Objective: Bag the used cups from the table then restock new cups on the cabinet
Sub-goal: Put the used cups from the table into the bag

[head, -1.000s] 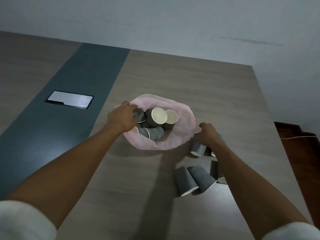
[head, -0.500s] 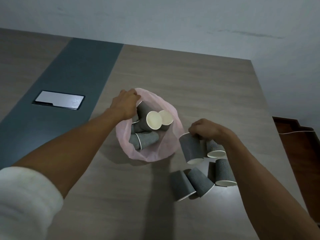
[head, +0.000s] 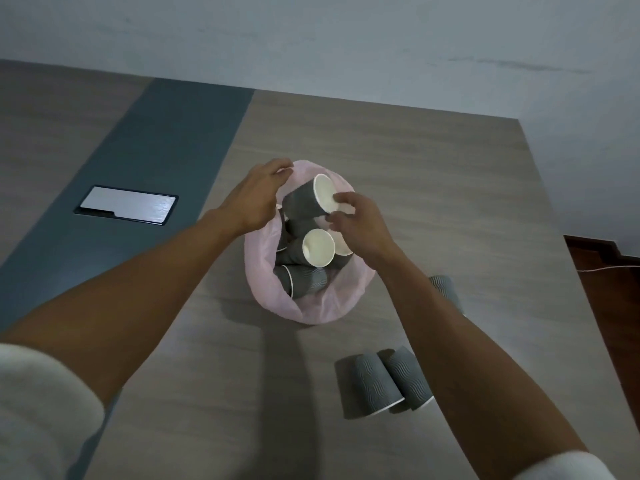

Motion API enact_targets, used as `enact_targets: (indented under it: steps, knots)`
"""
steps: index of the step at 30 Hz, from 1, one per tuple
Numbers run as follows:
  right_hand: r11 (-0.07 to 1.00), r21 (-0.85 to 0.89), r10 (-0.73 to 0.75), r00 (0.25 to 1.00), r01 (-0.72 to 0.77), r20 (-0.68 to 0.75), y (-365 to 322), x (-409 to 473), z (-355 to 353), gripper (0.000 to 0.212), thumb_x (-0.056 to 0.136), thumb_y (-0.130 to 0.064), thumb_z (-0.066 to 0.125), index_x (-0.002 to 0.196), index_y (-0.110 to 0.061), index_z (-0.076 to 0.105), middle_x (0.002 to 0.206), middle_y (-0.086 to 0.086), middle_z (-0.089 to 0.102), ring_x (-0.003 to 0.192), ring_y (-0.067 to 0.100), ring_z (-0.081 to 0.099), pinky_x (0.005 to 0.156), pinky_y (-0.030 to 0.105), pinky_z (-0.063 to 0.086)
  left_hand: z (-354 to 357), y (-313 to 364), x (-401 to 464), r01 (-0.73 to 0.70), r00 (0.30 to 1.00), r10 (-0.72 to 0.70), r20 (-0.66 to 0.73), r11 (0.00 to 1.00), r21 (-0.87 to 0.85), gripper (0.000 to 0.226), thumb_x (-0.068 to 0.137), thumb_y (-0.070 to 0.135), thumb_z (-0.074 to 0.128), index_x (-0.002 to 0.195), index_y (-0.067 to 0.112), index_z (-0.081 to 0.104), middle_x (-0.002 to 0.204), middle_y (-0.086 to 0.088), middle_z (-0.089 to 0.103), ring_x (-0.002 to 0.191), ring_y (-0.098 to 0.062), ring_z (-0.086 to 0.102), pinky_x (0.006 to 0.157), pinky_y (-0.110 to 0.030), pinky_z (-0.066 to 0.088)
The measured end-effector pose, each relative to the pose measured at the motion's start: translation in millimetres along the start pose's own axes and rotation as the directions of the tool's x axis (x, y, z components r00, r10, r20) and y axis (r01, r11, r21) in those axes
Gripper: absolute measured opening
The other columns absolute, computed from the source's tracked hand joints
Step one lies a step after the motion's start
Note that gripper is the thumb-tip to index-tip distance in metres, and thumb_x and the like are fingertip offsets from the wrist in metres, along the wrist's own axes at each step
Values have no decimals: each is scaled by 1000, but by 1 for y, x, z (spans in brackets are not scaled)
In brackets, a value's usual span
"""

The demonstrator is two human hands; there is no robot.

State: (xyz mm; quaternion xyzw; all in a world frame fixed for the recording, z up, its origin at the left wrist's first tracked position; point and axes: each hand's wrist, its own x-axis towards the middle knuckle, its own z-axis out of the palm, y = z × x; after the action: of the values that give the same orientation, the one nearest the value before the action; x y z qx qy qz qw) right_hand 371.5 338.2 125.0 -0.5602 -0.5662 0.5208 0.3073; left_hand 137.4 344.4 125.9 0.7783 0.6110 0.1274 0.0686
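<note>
Cup (head: 306,202) now over bag (head: 311,308) (mouth rightward)

Cups (head: 304,282) in bag (head: 325,308) — two (head: 382,388) right

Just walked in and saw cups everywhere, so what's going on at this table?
A person is bagging used cups. The right hand holds a grey paper cup over the pink bag, which already has several cups inside. The left hand is at the bag's far rim. Two cups lie on the table nearby, another partly hidden behind the right forearm.
</note>
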Motion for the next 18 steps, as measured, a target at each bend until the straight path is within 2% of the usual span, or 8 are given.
enact_targets:
  steps: [3, 5, 7, 9, 11, 13, 15, 18]
  knots:
    - [960, -272, -138, 962, 72, -235, 3, -1, -7, 39, 83, -17, 56, 122, -14, 64, 125, 8, 62, 104, 28, 67, 97, 46, 53, -4, 4, 2, 19, 1000, -19, -13, 999, -46, 74, 73, -18, 61, 145, -1, 50, 155, -14, 42, 134, -40, 48, 111, -52, 44]
    - [906, -423, -181, 921, 19, -346, 14, -7, -15, 48, 83, -23, 62, 129, -13, 55, 133, 10, 50, 112, 32, 59, 98, 46, 50, -1, 4, 1, -3, 1000, 2, -13, 997, -71, 74, 72, -18, 60, 144, -3, 50, 154, -16, 42, 134, -41, 48, 111, -52, 44]
    - [881, -433, 31, 936, -191, -351, 32, -13, -21, 78, 77, -41, 71, 142, -13, 38, 143, 13, 40, 125, 37, 49, 100, 50, 47, 2, 6, 0, -18, 1000, 16, -14, 994, -104, 73, 72, -18, 57, 143, -3, 51, 153, -17, 42, 132, -43, 49, 109, -54, 45]
    - [876, -275, 335, 910, -396, -244, 57, -21, -21, 93, 74, -49, 78, 145, -10, 32, 143, 16, 41, 126, 39, 50, 89, 45, 52, 3, 10, -2, -10, 1000, 7, -24, 992, -130, 72, 72, -17, 54, 142, -3, 52, 153, -17, 43, 132, -44, 50, 109, -54, 44]
    - [877, -143, 438, 886, -459, -153, 83, -25, -19, 62, 83, -38, 72, 128, -2, 50, 128, 20, 58, 107, 37, 63, 65, 36, 50, 3, 16, -5, -1, 999, -4, -37, 991, -134, 70, 72, -18, 52, 141, -4, 52, 152, -18, 43, 131, -44, 50, 111, -52, 44]
    - [913, -53, 390, 904, -404, -177, 96, -29, -19, 27, 90, -20, 58, 104, 3, 64, 107, 28, 68, 82, 33, 65, 58, 42, 53, 2, 22, -9, 15, 998, -24, -57, 990, -143, 69, 73, -21, 51, 141, -7, 52, 151, -21, 44, 133, -44, 49, 115, -48, 41]
    - [945, 51, 326, 924, -323, -200, 88, -26, -26, 22, 95, -12, 51, 101, 3, 66, 96, 25, 68, 74, 29, 63, 64, 47, 60, 0, 29, -10, 58, 993, -76, -93, 982, -180, 68, 77, -22, 51, 143, -7, 49, 153, -21, 41, 139, -40, 45, 119, -39, 34]
    - [970, 184, 202, 953, -162, -227, 49, -17, -56, 20, 98, -9, 50, 105, 0, 67, 95, 16, 70, 79, 27, 68, 61, 36, 63, -9, 48, -5, 154, 961, -213, -177, 942, -298, 69, 85, -21, 46, 150, 0, 42, 158, -12, 35, 144, -27, 37, 118, -24, 26]
